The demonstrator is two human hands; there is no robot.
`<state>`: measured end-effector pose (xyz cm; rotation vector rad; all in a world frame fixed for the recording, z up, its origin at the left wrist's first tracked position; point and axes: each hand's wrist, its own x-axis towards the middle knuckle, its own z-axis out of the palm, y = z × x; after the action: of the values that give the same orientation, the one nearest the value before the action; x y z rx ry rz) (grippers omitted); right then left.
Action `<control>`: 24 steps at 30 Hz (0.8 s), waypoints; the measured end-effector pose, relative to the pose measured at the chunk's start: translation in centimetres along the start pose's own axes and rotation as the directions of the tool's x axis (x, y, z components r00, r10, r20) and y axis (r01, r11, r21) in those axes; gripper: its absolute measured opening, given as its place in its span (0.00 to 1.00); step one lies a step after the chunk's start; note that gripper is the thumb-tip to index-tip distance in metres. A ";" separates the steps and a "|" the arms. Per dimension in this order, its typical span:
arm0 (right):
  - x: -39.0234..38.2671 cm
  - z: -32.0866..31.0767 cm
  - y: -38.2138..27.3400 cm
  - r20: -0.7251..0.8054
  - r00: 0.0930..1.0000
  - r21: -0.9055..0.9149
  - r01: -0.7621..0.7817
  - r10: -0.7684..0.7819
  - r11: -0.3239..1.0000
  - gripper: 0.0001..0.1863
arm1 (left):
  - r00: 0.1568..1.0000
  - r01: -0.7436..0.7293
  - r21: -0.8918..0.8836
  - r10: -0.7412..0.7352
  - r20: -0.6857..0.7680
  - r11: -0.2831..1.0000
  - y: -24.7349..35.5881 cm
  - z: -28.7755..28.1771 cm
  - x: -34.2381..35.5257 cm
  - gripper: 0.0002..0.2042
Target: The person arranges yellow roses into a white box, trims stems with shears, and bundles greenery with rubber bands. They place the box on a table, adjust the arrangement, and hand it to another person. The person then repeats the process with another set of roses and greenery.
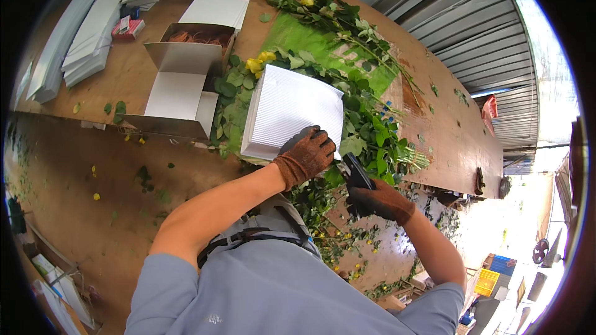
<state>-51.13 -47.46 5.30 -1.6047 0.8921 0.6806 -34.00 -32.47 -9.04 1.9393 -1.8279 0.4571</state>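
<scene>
My left hand, in a brown and black glove, grips the lower part of a white ribbed paper wrap lying on a bed of green rose stems. My right hand, gloved alike, holds a black stapler-like tool at the wrap's lower right corner. Yellow roses poke out above the wrap's upper left corner. More leafy stems with yellow blooms lie at the back over a green mat.
An open box with orange bands stands to the left. Stacks of white sheets line the far left of the wooden table. Leaves and petals litter the floor. A metal wall rises behind, and crates sit at the lower right.
</scene>
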 end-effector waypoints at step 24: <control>7.5 4.2 18.3 -0.454 0.886 0.872 0.464 -0.093 0.157 0.27 | 0.868 0.098 -0.064 -0.054 0.493 0.993 0.2 -2.5 9.5 0.50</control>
<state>-62.24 -46.51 -11.60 -0.5796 0.8842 -0.4774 -33.38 -39.31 -1.96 2.1982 -2.0103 -0.1662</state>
